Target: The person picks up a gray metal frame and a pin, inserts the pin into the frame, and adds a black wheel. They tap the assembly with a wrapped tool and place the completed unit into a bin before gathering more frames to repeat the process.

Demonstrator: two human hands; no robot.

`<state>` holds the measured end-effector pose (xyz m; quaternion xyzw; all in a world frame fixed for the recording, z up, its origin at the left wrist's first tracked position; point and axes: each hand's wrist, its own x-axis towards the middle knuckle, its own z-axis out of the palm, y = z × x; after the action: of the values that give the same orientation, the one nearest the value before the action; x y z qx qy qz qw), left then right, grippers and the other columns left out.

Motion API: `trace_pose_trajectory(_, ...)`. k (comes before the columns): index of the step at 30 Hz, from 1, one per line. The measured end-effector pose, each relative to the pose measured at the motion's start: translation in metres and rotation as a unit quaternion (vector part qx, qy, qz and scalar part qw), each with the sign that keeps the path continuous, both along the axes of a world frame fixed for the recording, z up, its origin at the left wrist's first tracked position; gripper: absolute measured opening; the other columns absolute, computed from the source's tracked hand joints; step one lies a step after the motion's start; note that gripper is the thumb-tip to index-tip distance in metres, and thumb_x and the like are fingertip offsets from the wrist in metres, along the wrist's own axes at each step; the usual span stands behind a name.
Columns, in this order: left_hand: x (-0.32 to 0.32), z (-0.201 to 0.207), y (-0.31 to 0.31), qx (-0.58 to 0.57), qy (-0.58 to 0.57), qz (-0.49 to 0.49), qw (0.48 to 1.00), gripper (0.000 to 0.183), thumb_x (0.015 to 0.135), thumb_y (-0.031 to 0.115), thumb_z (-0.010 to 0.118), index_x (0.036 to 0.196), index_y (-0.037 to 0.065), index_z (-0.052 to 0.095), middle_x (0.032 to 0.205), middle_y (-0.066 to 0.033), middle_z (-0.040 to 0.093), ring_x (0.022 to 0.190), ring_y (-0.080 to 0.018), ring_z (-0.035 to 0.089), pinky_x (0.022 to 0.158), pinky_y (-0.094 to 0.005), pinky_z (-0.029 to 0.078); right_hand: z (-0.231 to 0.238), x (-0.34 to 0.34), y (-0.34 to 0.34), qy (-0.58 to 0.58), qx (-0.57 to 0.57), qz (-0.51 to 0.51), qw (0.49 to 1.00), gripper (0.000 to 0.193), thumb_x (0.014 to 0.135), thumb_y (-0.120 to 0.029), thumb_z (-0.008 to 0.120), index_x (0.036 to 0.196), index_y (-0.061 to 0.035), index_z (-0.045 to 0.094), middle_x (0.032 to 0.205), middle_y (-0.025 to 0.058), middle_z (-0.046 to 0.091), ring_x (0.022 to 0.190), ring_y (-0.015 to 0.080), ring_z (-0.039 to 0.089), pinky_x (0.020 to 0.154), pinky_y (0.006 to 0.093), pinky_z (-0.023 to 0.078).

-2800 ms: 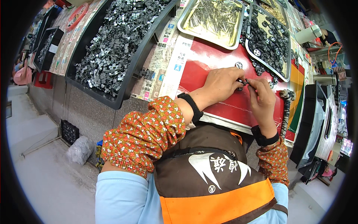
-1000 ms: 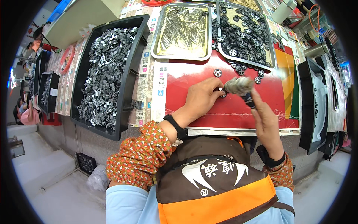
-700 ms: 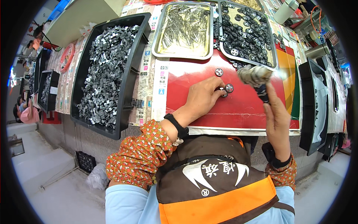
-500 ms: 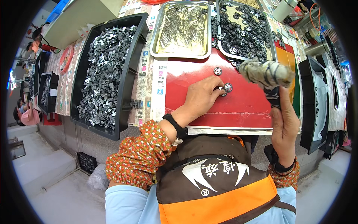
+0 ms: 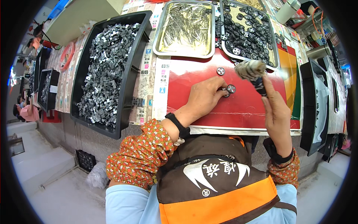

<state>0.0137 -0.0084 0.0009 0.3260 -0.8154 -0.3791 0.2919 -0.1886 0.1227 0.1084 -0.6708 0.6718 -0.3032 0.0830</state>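
Observation:
On the red work surface [image 5: 194,80], my left hand [image 5: 201,96] pinches a small black toy wheel [image 5: 231,89] with silver spokes. Part of a second wheel shows just under it, and my fingertips hide how the two are joined. A loose wheel [image 5: 220,71] of the same kind lies a little beyond my fingers. My right hand [image 5: 278,115] is closed round the dark handle of a hammer [image 5: 250,70] whose head is wrapped in dirty pale cloth. The hammer is raised, its head up and to the right of the held wheel.
A big black bin [image 5: 125,108] of small black and silver clips stands left. At the back are a metal tray [image 5: 182,56] of thin metal pins and another tray [image 5: 244,59] heaped with wheels. A black crate [image 5: 311,147] sits at the right.
The cloth-wrapped hammer has moved left and my right hand with it. My left hand still pinches the wheel in nearly the same place. The view has shifted slightly.

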Motion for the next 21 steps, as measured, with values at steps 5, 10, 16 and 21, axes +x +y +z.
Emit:
trace_pose_trajectory(5,0.001,0.001,0.0,0.0,0.003,-0.001,1.0,0.012,0.091,0.014,0.077,0.1,0.01,0.071,0.094,-0.0075,0.072,0.085,-0.0289,0.071,0.072,-0.0403,0.054,0.009,0.0,0.01,-0.012,-0.076,0.028,0.997,0.067,0.097,0.011,0.06,0.159,-0.0104,0.05,0.095,0.0166,0.061,0.079,0.026,0.061,0.078,0.0285,0.05)
trace_pose_trajectory(10,0.0,0.005,0.0,0.0,0.006,-0.003,1.0,0.011,0.091,0.014,0.077,0.1,0.01,0.071,0.093,-0.0076,0.072,0.085,-0.0292,0.071,0.072,-0.0404,0.054,-0.017,0.003,0.024,-0.003,0.013,0.031,0.999,0.072,0.096,0.007,0.064,0.162,-0.0177,0.048,0.089,0.0155,0.057,0.074,0.0306,0.061,0.072,0.0386,0.053)
trace_pose_trajectory(16,0.0,0.004,0.0,-0.005,0.005,-0.002,1.0,0.011,0.091,0.014,0.077,0.1,0.01,0.072,0.093,-0.0075,0.072,0.085,-0.0293,0.071,0.072,-0.0402,0.054,-0.022,-0.002,0.021,0.009,0.04,0.009,0.999,0.073,0.097,0.005,0.064,0.162,-0.0222,0.047,0.087,0.015,0.056,0.073,0.0334,0.061,0.07,0.0431,0.053)
trace_pose_trajectory(21,-0.001,0.005,0.0,0.008,-0.001,-0.002,1.0,0.011,0.09,0.013,0.077,0.1,0.01,0.072,0.094,-0.0072,0.073,0.085,-0.0286,0.072,0.073,-0.0398,0.054,-0.007,-0.006,0.018,-0.022,-0.048,0.007,0.999,0.064,0.099,0.007,0.06,0.16,-0.0092,0.049,0.101,0.0158,0.065,0.081,0.0242,0.061,0.08,0.0302,0.051)
